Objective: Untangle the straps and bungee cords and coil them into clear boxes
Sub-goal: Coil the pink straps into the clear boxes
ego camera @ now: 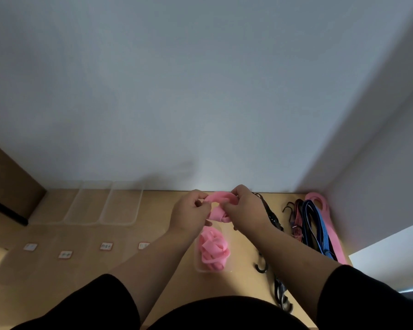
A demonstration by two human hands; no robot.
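Observation:
A pink strap (217, 206) is held up over the wooden table (162, 263), looped between both hands. My left hand (191, 211) pinches its left side and my right hand (244, 206) grips its right side. Below them a small clear box (198, 265) holds a loose bundle of pink strap (214, 250). To the right lie a black bungee cord with a hook (261, 267), a red striped cord (297, 220), dark blue and blue cords (316, 229), and another pink strap (329, 225).
Three empty clear boxes (119, 206) stand in a row against the back wall at the left. Small paper labels (106, 246) lie on the table in front of them. A brown cardboard panel (7, 182) stands at far left. Walls close the back and right.

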